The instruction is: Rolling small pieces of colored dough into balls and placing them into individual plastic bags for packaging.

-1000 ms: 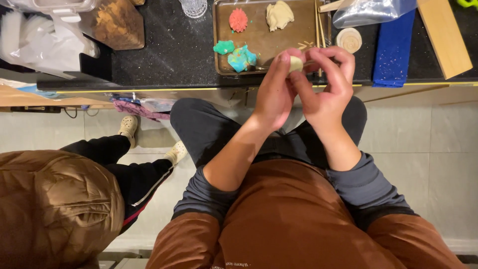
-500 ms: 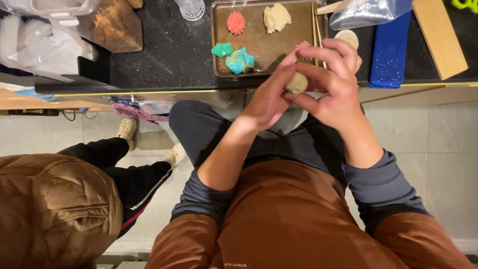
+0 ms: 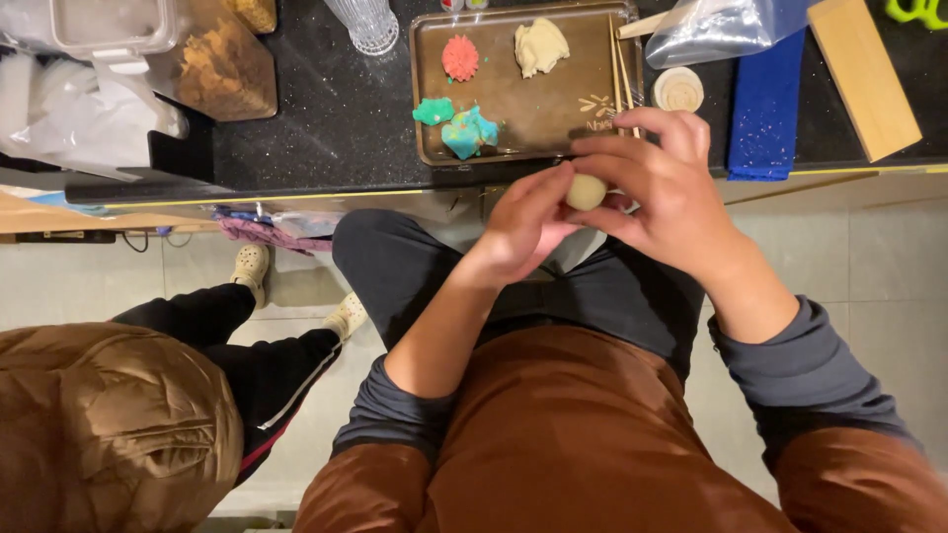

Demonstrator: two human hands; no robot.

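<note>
- Your left hand and right hand meet in front of your chest, just below the counter edge.
- Both hands close on a small pale dough ball; it sits between the left fingertips and the curled right fingers, partly covered by them.
- The ball is held in the air, off the tray, near the tray's lower right corner.
- On the tray: a red spiky piece at top left, a cream lump at top centre, a green piece at the left, and a teal multicolour piece just beside it.
- Thin wooden sticks lie along the tray's right rim.
- A round wooden stamp sits just right of the tray, next to a blue mat.
- A wooden block lies right of the mat; a clear plastic bag overlaps the mat's top.
- A ribbed glass stands left of the tray's top edge.
- A second person in a brown puffer jacket sits at your left, well apart from your hands, wearing pale clogs.
</note>
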